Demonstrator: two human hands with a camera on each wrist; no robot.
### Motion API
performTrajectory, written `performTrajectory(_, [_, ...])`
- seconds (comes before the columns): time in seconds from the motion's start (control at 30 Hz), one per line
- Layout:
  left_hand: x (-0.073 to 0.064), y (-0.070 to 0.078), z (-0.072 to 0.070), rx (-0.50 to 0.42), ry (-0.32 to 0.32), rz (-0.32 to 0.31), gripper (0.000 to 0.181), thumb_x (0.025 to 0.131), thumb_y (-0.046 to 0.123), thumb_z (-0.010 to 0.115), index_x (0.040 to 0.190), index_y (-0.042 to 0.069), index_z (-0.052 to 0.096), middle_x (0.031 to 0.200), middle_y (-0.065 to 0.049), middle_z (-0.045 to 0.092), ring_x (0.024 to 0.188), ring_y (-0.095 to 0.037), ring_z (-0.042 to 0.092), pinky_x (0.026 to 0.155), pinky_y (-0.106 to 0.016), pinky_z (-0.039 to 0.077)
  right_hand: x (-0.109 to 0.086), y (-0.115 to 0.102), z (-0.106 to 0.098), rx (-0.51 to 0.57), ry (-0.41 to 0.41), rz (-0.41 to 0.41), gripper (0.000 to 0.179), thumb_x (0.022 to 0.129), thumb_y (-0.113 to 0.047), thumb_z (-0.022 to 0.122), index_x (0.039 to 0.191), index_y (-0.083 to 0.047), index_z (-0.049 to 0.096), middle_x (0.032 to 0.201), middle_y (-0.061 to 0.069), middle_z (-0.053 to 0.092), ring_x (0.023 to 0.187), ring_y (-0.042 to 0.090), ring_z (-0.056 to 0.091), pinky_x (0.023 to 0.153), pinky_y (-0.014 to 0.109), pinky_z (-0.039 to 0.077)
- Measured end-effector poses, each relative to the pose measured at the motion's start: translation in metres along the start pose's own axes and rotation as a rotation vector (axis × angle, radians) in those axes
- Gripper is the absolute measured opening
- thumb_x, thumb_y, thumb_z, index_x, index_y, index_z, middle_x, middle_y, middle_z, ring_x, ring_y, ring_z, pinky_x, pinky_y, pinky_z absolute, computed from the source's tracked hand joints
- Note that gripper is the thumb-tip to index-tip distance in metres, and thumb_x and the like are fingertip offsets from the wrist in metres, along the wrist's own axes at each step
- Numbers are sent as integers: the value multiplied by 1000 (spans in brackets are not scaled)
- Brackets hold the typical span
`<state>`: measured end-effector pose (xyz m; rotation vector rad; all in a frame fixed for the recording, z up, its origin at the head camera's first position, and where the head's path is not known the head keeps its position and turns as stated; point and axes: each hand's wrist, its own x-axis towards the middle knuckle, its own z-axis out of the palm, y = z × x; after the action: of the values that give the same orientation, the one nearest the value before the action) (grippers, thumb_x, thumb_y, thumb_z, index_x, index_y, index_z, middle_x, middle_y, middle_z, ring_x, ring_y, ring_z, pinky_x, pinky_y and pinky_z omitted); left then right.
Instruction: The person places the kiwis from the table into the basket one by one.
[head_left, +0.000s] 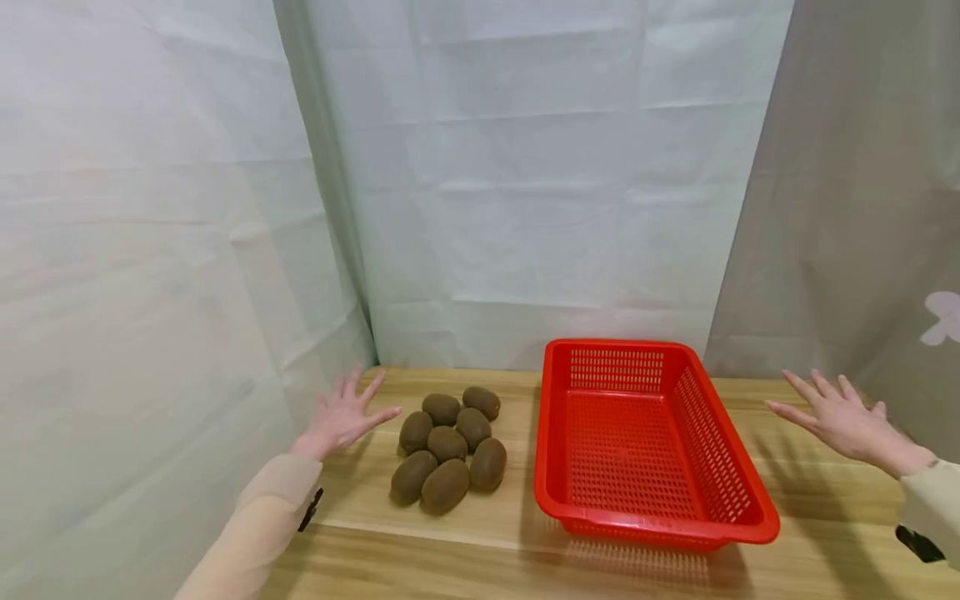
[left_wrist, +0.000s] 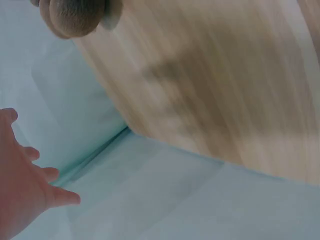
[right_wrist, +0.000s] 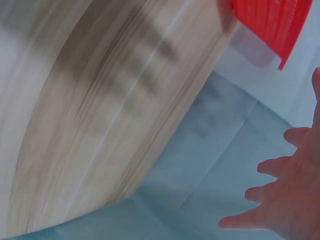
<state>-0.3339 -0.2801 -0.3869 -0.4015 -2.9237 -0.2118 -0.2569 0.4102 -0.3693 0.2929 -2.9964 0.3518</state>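
My left hand (head_left: pixel 347 421) hovers with fingers spread to the left of a cluster of several brown kiwis (head_left: pixel 447 444) on the wooden table. It holds nothing. To the right of the fruit stands a red plastic basket (head_left: pixel 551 417) with slotted walls and nothing inside. Beyond the basket's right side is my right hand (head_left: pixel 847 423), its fingers spread wide and nothing in it. The left wrist view catches some kiwis (left_wrist: pixel 77 17) at its top edge, apart from the left hand (left_wrist: pixel 25 185). A corner of the basket (right_wrist: pixel 272 22) shows in the right wrist view, above the right hand (right_wrist: pixel 290 185).
The wood-grain table (head_left: pixel 420 558) is bounded by pale cloth sheets at the back (head_left: pixel 540 183), at the left (head_left: pixel 165 250) and at the right (head_left: pixel 840 208). The basket's far rim is close to the back sheet. Hand shadows fall on the table.
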Motion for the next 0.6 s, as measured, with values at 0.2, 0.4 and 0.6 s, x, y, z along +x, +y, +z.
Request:
performTrajectory(0.2, [1, 4, 14, -35, -32, 62, 83, 82, 65, 44, 144, 13, 24, 144, -26, 4, 124, -52, 10, 88, -70, 12, 8, -16, 9, 54, 7, -33, 79, 91, -47, 46, 146, -13, 1, 132, 43, 12, 111, 67, 6, 72, 78, 7])
performTrajectory(0.4, [3, 8, 28, -298, -58, 180, 80, 83, 50, 58, 142, 6, 27, 139, -33, 14, 118, -55, 22, 88, -65, 23, 17, -28, 19, 143, 49, -166, 68, 95, -33, 46, 144, -1, 12, 131, 44, 15, 114, 62, 13, 87, 70, 9])
performTrajectory(0.6, [3, 10, 47, -481, -17, 283, 75, 82, 38, 65, 139, 3, 33, 129, -38, 25, 112, -57, 28, 83, -65, 28, 25, -43, 27, 275, 36, -105, 72, 93, -34, 49, 140, 8, 15, 131, 42, 16, 113, 60, 20, 80, 71, 21])
